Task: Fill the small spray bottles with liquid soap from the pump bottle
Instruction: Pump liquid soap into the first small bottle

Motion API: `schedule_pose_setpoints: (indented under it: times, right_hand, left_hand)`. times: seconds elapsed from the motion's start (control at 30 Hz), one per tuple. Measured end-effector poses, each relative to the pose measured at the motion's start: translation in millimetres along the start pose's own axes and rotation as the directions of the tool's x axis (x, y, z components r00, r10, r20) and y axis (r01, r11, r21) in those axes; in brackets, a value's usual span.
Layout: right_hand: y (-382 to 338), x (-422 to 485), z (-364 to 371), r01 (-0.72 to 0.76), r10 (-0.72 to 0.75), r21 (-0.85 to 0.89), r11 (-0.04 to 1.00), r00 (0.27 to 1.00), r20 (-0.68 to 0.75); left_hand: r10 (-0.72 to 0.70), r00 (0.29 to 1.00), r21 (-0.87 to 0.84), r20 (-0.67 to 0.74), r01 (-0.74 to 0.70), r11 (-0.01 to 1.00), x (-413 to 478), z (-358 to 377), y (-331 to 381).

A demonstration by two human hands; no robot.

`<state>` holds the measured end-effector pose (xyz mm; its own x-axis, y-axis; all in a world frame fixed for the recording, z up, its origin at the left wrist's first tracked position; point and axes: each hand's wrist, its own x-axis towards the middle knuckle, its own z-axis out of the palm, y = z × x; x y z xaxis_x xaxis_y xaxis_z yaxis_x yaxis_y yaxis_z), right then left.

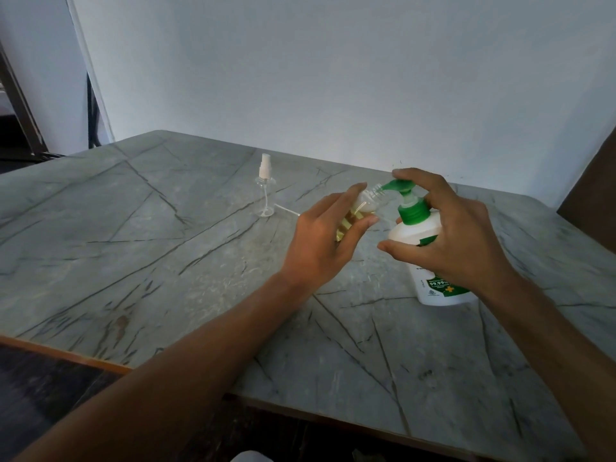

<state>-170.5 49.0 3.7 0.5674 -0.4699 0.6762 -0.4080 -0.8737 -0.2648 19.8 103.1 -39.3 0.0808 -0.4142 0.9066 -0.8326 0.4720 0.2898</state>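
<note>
Two hands: working over the table [166,245].
Left hand [320,241]: fingers [350,195] grasp small spray bottle [370,203], tilted, open neck at spout.
Right hand [456,235]: fingers wrap pump bottle [405,231], forefinger on pump head.
Second spray bottle [265,191]: upright, capped, behind.

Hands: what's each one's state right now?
Left hand: holding a small spray bottle.
Right hand: holding the pump bottle, forefinger on its pump head.

Bare tabletop [133,248] spreads left and near; the capped spray bottle [265,191] stands beyond the left hand [328,238].
</note>
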Motion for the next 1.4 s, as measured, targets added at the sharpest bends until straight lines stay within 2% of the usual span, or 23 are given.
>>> schedule_pose_setpoints:
  times: [0.57, 0.77, 1.0, 1.17, 1.4]
  right_hand:
    - [-0.5, 2.5, 1.9, -0.023, 0.024, 0.047, 0.999, 0.999, -0.025]
    - [1.4, 2.2, -3.6, -0.026, 0.029, -0.039, 0.999, 0.998, 0.060]
    - [1.8, -2.3, -5.0, -0.018, 0.023, -0.103, 0.995, 0.998, 0.055]
    - [-0.2, 0.4, -4.3, -0.015, 0.019, -0.059, 0.998, 0.998, 0.063]
    - [1.9, -0.1, -2.9, -0.017, 0.017, 0.027, 0.999, 1.000, -0.001]
  left_hand:
    - [0.039, 0.999, -0.032, 0.031, -0.038, 0.999, -5.4, 1.1, -4.5]
    - [-0.013, 0.999, -0.007, 0.040, 0.013, 1.000, -4.2, 2.1, -7.0]
    - [-0.007, 1.000, -0.017, 0.020, 0.007, 1.000, -2.6, 2.5, -4.0]
    - [-0.019, 1.000, -0.017, 0.012, 0.019, 1.000, -2.8, 1.7, -2.7]
    - [-0.019, 0.999, -0.029, 0.037, 0.020, 0.999, -4.5, 2.6, 0.6]
